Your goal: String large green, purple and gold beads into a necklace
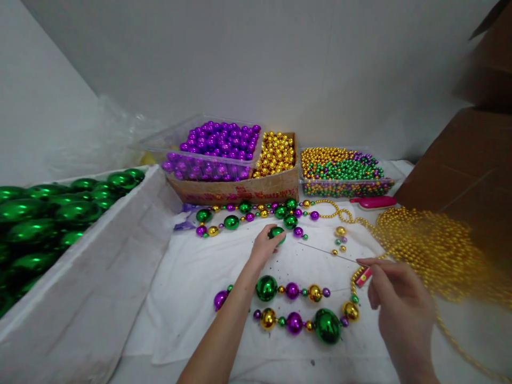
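My left hand (265,246) is closed around a large green bead (277,234) above the white cloth. My right hand (396,298) pinches a long thin needle (328,252) that points left toward that bead, tip apart from it. Below lies a partly strung bead strand (294,322) of green, purple and gold beads, looping round to small gold beads on the right. A finished-looking bead string (250,217) stretches along the back of the cloth. Loose beads lie near the needle, among them a purple bead (298,232) and a gold bead (340,231).
A white-walled box (100,266) of large green beads stands at left. Behind are a clear tray (156,143) of purple beads, a cardboard box (224,190) with gold beads, and a tub (392,176) of mixed small beads. Gold bead chains (424,250) pile up at right beside brown cardboard (452,154).
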`<state>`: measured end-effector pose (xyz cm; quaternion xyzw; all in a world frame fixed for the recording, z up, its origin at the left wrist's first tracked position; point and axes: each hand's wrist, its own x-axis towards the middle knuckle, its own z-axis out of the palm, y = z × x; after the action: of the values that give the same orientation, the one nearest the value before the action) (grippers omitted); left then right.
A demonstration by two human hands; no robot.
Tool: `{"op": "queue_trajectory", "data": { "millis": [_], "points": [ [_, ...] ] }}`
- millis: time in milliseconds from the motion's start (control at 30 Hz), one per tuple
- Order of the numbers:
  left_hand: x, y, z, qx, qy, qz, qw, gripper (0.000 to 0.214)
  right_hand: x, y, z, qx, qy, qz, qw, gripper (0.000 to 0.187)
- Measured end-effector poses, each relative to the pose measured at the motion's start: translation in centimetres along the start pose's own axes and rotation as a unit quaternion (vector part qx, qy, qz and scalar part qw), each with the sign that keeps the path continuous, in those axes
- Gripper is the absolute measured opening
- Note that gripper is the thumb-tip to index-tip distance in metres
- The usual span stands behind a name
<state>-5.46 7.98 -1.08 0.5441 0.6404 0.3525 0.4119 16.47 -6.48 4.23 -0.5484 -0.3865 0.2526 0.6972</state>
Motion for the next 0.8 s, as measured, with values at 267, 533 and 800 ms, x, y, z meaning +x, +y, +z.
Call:
{"op": "queue_trajectory", "data": {
  "millis": [267,533,800],
  "points": [
    [-8.5,0.4,-2.4,-0.442,-0.126,-0.065,0.886,0.048,0.1,-2.5,1.0,-0.030,0.030,-0.052,0.998,0.013],
    [-10.0,0.0,-1.2,-0.461,-0.138,-0.062,0.874,0.044,-0.4,-4.0,0.8,-0.055,0.044,-0.075,0.995,0.011],
    [-10.4,-0.3,-1.0,-0.497,-0.129,-0.063,0.856,0.036,-0.9,-5.0,0.6,-0.087,0.066,-0.082,0.991,0.009]
  ]
}}
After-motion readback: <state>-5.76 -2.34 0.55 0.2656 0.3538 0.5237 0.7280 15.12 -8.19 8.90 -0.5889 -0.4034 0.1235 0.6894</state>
